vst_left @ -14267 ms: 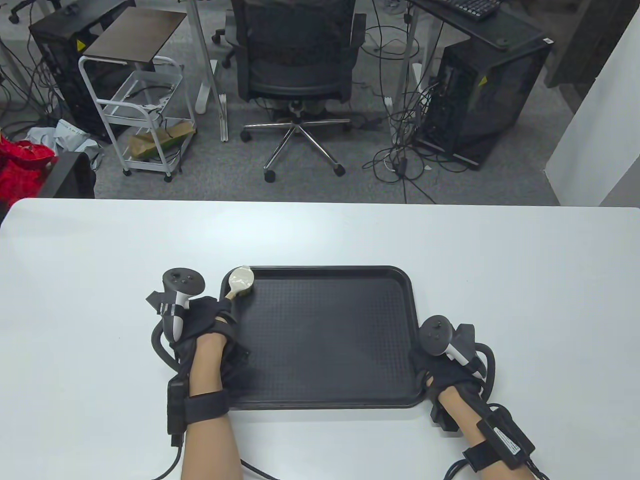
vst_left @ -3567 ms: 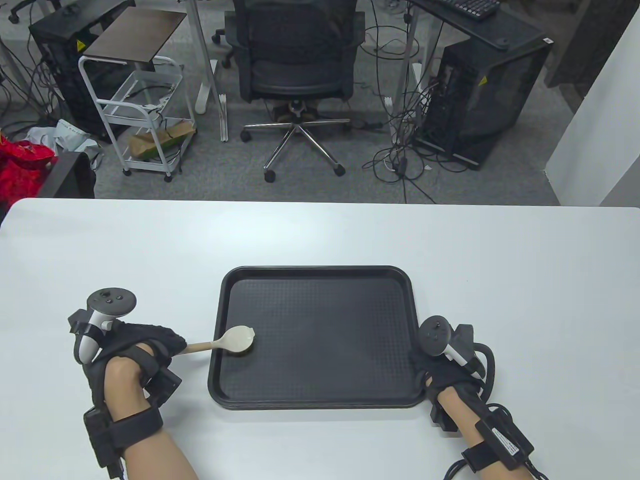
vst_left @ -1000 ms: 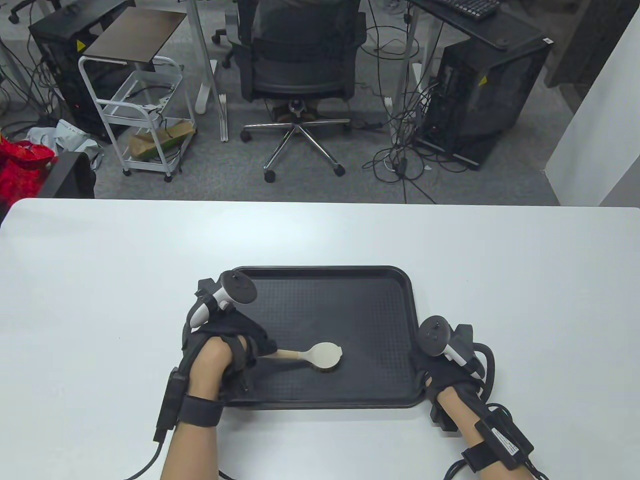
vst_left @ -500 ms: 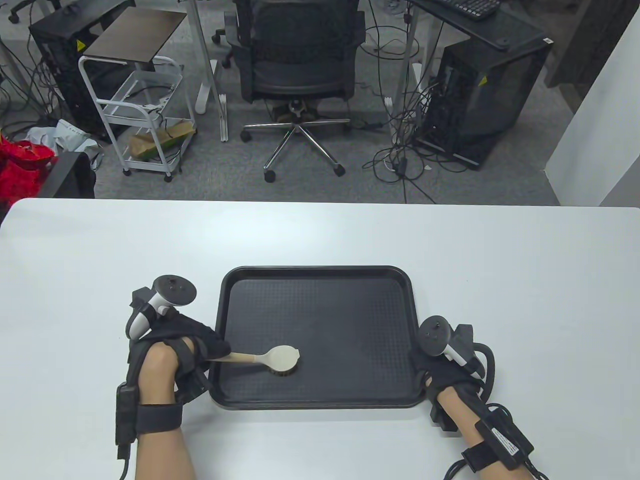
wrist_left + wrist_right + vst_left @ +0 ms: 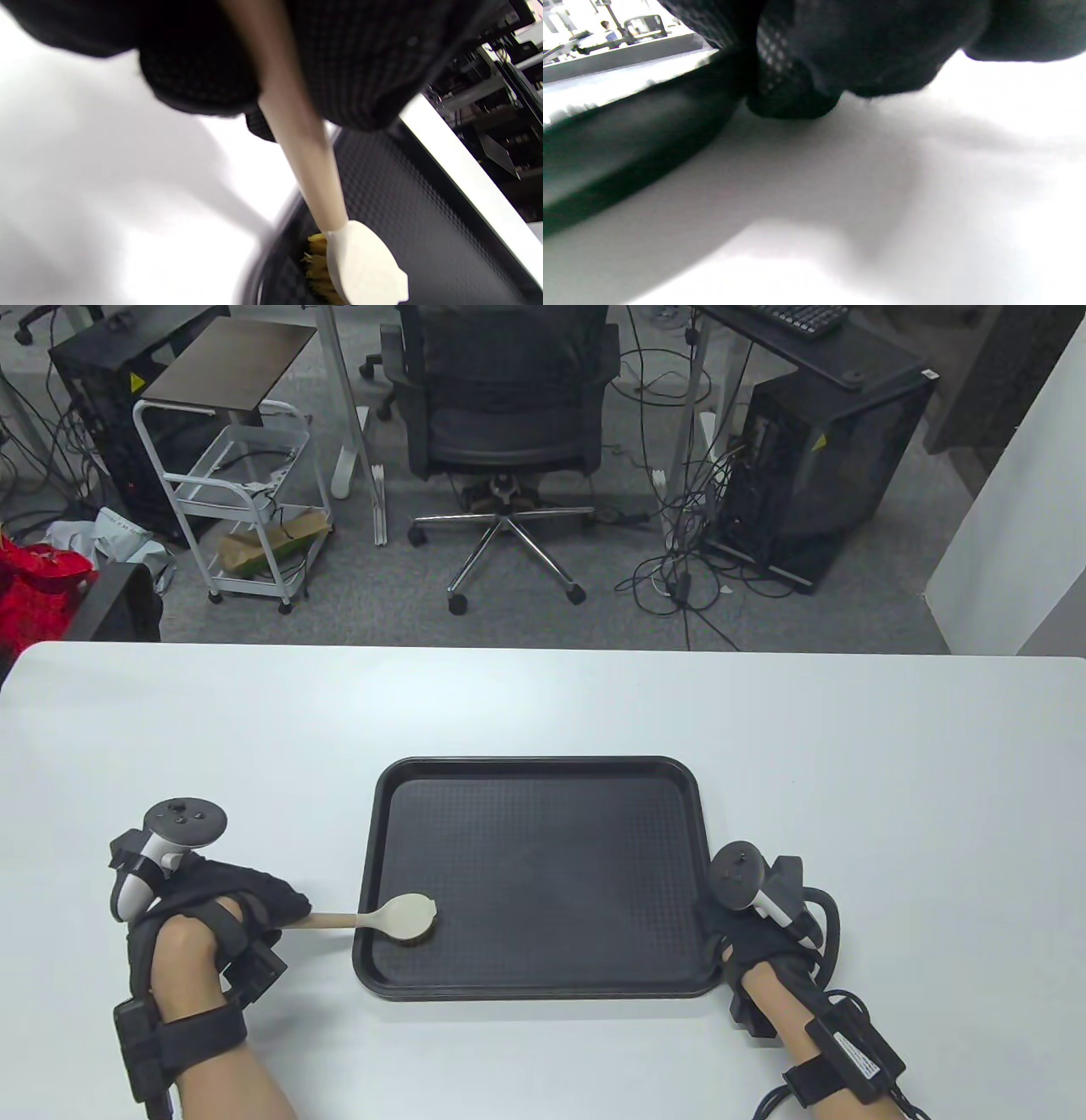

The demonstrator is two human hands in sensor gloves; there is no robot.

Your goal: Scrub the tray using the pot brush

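A black rectangular tray lies flat on the white table. My left hand grips the wooden handle of the pot brush, out left of the tray. The brush's pale head rests bristles down at the tray's near left corner. In the left wrist view the handle runs down from my gloved fingers to the head and yellow bristles on the tray's textured floor. My right hand rests against the tray's near right edge; in the right wrist view its fingers touch the rim.
The white table extends around the tray on every side. Beyond its far edge stand an office chair, a white cart and computer towers on the floor.
My left hand has drawn the brush leftward across the tray's near part, from the middle to the near left corner. My right hand and the tray have stayed in place.
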